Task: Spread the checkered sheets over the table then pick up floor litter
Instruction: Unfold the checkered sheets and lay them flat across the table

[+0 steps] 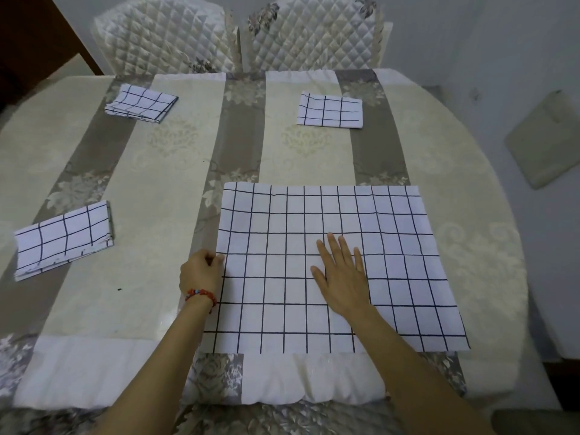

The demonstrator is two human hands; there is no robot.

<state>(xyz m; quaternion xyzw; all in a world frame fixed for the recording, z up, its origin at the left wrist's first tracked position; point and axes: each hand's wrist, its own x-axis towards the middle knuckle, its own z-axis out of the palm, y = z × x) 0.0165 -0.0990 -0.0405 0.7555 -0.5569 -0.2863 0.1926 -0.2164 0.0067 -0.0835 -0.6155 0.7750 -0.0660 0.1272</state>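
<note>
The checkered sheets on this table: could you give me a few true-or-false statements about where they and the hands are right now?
1. One checkered sheet lies spread open on the near side of the table. True.
2. The right hand is curled into a fist beside the spread sheet. False: it lies flat on the sheet with fingers straight.
3. The left hand pinches the spread sheet's left edge. True.
4. All four sheets are unfolded. False: three are folded, namely the near-left folded sheet, the far-left folded sheet and the far-right folded sheet.
5. A red bead bracelet is on the left wrist. True.
</note>
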